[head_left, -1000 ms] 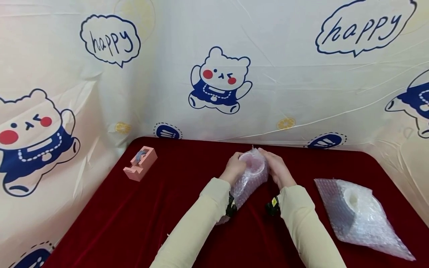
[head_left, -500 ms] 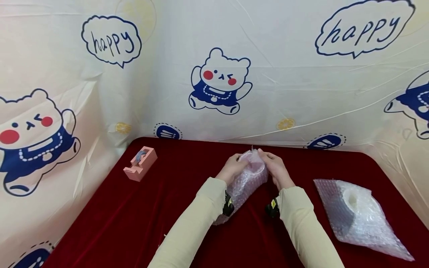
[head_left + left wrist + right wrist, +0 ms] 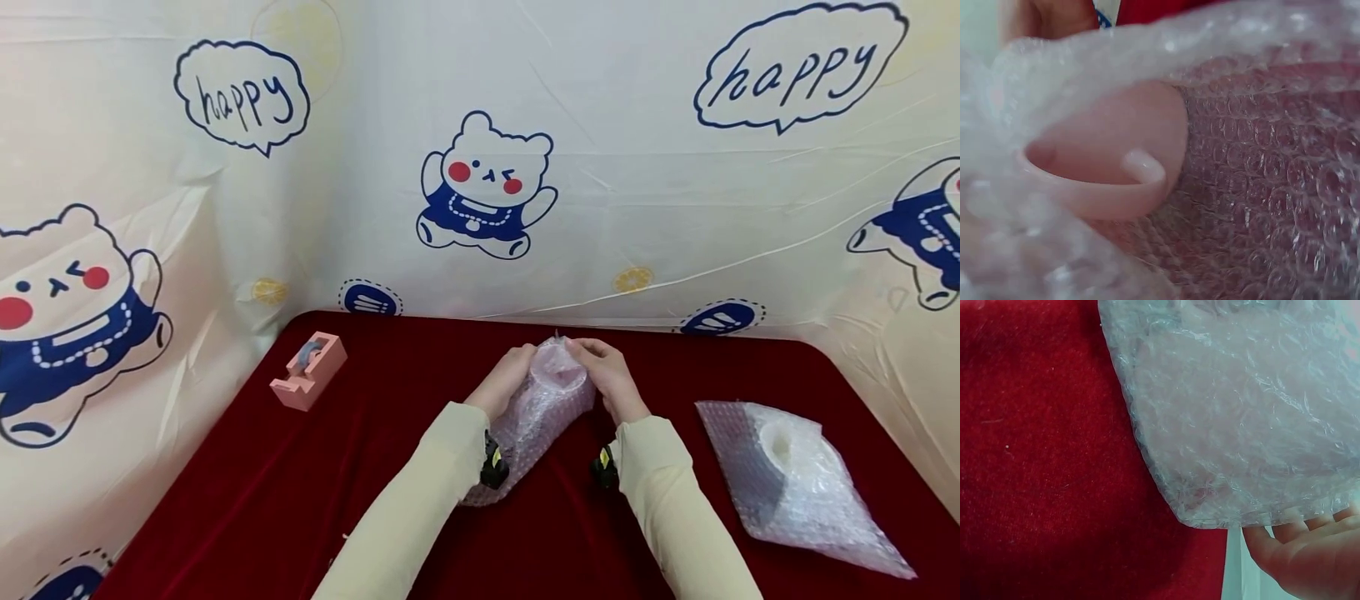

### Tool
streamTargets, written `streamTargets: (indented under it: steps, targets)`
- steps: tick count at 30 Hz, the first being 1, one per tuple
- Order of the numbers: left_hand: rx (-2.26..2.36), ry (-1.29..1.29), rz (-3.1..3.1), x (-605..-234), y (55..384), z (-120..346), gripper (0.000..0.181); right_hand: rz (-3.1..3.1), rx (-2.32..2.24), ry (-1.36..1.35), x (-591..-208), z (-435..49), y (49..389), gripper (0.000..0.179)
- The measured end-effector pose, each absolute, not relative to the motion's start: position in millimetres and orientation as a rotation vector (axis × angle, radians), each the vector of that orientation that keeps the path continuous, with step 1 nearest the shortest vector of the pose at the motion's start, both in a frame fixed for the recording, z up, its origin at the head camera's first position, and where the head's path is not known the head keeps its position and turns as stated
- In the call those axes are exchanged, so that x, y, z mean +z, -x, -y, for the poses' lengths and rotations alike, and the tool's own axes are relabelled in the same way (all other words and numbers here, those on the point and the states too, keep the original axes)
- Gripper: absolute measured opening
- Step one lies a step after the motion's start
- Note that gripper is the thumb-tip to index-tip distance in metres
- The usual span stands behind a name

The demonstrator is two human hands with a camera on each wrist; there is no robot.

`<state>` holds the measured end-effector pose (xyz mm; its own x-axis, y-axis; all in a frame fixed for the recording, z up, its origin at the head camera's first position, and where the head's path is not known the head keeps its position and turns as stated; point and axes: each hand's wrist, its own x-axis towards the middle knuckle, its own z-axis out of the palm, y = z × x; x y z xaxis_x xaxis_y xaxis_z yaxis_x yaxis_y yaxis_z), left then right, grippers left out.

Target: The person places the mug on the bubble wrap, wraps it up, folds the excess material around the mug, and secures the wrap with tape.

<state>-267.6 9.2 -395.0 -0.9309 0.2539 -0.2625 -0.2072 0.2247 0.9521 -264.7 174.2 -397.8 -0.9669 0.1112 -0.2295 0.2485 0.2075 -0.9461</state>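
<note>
Well, a pink cup point(image 3: 1138, 122); glossy bubble wrap point(image 3: 542, 417) around it

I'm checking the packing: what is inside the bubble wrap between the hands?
A pink mug with a curved handle shows inside the bubble wrap; its far side is covered, so unseen.

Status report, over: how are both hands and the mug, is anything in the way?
Left hand, right hand grip bubble wrap. Pink mug inside, handle visible. Nothing seen blocking; tape dispenser stands apart.

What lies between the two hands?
A bubble-wrap bundle, shown in the head view; the left wrist view shows a pink item inside.
</note>
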Motion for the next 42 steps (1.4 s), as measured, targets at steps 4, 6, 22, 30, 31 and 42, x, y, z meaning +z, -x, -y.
streamTargets:
  steps: [4, 6, 22, 30, 31, 42]
  targets:
    - [1.675, 0.01, -2.201, -387, 259, -5, 0.054, -2.359, -1.849, -0.346, -398, -172, 265, 0.056]
    - [1.608, 0.027, -2.209, -381, 254, -1, 0.061, -2.36, -1.835, -0.344, -399, -172, 265, 0.056]
    - [1.319, -0.128, -2.316, -376, 219, 38, 0.041, -2.398, -1.835, -0.327, -399, -171, 264, 0.053]
    - [1.351, -0.115, -2.345, -395, 213, 53, 0.036, -2.406, -1.865, -0.328, -398, -171, 264, 0.051]
    - [1.347, -0.104, -2.339, -398, 213, 54, 0.035, -2.405, -1.869, -0.325, -398, -171, 264, 0.051]
    - [1.348, -0.015, -2.291, -418, 210, 55, 0.039, -2.42, -1.861, -0.304, -396, -170, 261, 0.052]
